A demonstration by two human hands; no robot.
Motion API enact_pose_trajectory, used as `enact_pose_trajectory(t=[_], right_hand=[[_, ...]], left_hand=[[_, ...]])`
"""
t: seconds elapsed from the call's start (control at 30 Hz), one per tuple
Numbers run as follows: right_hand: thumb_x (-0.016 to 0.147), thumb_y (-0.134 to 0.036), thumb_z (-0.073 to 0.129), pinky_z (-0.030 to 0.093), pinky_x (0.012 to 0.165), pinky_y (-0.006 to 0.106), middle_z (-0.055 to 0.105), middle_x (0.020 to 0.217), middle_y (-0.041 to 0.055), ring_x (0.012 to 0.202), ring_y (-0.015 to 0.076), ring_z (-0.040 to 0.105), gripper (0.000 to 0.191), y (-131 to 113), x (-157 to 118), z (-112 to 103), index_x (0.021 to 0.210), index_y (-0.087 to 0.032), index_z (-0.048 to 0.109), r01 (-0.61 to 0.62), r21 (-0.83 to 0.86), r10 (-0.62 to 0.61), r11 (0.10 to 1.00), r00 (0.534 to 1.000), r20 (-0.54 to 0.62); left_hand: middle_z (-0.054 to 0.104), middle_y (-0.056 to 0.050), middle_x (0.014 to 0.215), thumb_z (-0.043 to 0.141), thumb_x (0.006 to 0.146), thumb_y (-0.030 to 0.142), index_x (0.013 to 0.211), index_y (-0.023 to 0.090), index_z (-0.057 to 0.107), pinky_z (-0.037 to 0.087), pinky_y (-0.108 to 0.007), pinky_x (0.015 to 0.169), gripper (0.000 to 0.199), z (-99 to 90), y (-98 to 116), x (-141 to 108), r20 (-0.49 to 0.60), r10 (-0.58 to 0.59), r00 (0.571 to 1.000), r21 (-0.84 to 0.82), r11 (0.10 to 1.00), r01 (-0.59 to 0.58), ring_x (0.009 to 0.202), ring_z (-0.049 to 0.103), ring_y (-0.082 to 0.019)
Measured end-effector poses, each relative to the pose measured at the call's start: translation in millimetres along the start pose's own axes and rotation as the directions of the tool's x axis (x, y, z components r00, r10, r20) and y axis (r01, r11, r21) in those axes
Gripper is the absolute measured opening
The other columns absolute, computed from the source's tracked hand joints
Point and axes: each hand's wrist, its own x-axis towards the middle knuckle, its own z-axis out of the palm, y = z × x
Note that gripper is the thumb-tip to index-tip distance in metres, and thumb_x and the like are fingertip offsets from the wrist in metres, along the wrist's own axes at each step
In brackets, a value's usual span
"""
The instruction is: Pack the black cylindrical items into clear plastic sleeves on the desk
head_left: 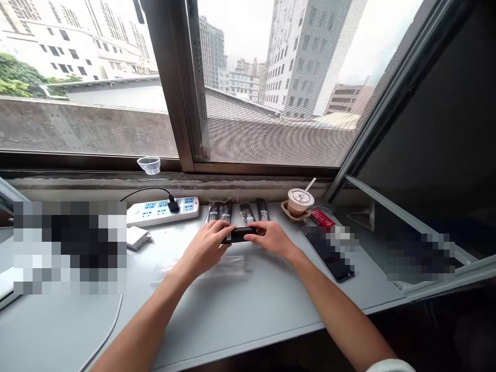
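Both hands hold a black oblong object level above the middle of the desk. My left hand grips its left end, fingers on top and thumb below. The right end is pinched between the thumb and fingers of my right hand. Behind the hands several dark items in clear plastic wrapping lie side by side, such as one at the left and one at the right. A clear plastic bag lies flat on the desk just below the hands.
A white power strip with a black plug and a white adapter are at the left. On the right are a lidded cup with a straw, a red packet and a dark phone. The desk borders a window.
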Motion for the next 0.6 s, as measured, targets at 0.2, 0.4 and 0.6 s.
enact_pose_trajectory(t=[0.2,0.4,0.6], right_hand=[[0.082,-0.046,0.08,0.055,0.075,0.036,0.079,0.1,0.0072,0.084,0.0241,0.07,0.047,-0.6,-1.9,-5.3,0.122,-0.02,0.076,-0.042,0.083,0.037,0.996,0.997,0.063],[0.081,-0.04,0.082,0.058,0.08,0.037,0.079,0.099,0.0065,0.087,0.0253,0.074,0.043,2.9,-0.6,-11.3,0.119,-0.022,0.074,-0.036,0.14,0.036,0.989,0.999,0.003],[0.082,-0.034,0.078,0.058,0.098,0.042,0.071,0.128,0.0131,0.106,0.0255,0.073,0.024,12.5,3.5,-17.1,0.097,-0.017,0.071,0.093,0.256,-0.076,0.962,0.994,-0.075]], left_hand=[[0.066,-0.011,0.127,0.061,0.095,0.018,0.138,0.026,0.061,0.055,-0.05,0.093,0.044,-1.6,-4.1,0.6,-0.024,-0.001,1.0,-0.012,1.0,0.001,0.111,0.061,-0.03],[0.066,-0.011,0.127,0.062,0.093,0.017,0.138,0.025,0.062,0.056,-0.051,0.092,0.046,-6.2,-14.8,-2.8,-0.021,-0.053,0.998,0.038,0.998,0.054,0.111,0.061,-0.032],[0.065,-0.012,0.13,0.06,0.092,0.018,0.139,0.023,0.06,0.055,-0.052,0.097,0.048,-14.2,-29.0,-7.8,-0.05,-0.107,0.993,0.055,0.992,0.11,0.114,0.062,-0.033]])
